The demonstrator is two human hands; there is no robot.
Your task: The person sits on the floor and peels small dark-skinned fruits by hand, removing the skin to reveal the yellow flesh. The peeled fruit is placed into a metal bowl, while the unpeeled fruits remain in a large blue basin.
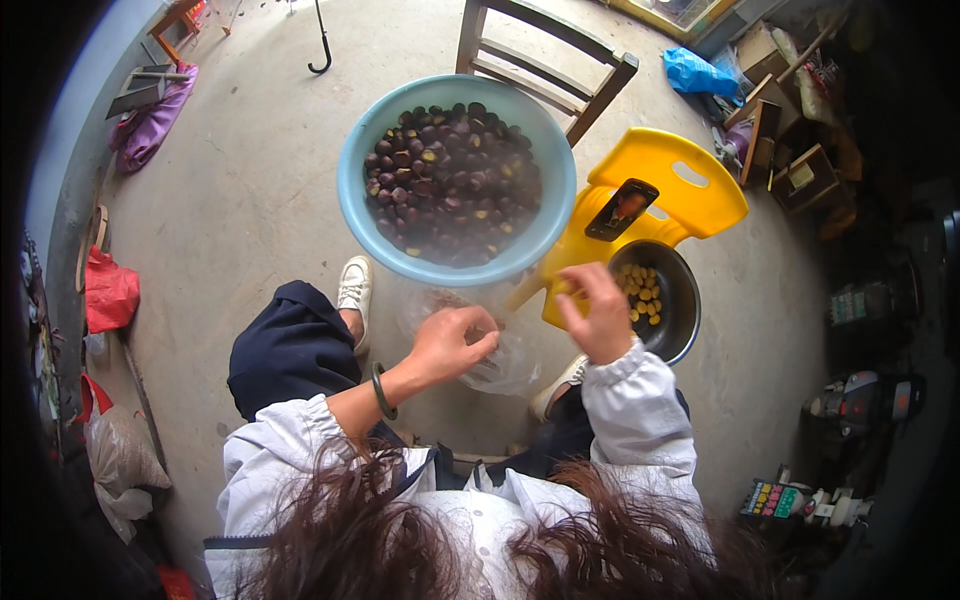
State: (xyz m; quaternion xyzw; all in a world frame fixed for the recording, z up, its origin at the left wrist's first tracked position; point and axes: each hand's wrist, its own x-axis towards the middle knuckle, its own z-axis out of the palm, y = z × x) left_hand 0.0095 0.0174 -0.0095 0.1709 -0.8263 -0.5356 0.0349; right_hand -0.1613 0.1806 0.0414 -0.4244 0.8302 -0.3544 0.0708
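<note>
A light blue plastic basin (352, 217) full of dark brown chestnuts (457, 172) stands before me, some showing yellow flesh. My left hand (454, 341), with a bangle on the wrist, hovers over a clear plastic bag (510, 367) containing brown shell scraps. Its fingers are curled, and whatever may lie inside them is hidden. Between thumb and fingers of my right hand (600, 311) is a small, blurred yellow piece that looks like a peeled chestnut (561, 288). Right beside that hand, a steel bowl (686, 322) holds peeled yellow chestnuts (641, 289).
A yellow plastic chair (675, 161) carries a smartphone (622, 210) with its screen lit. Behind the basin is a wooden chair (547, 52). Boxes (810, 180) and a blue bag (697, 73) lie at far right. A red bag (110, 289) is on the left.
</note>
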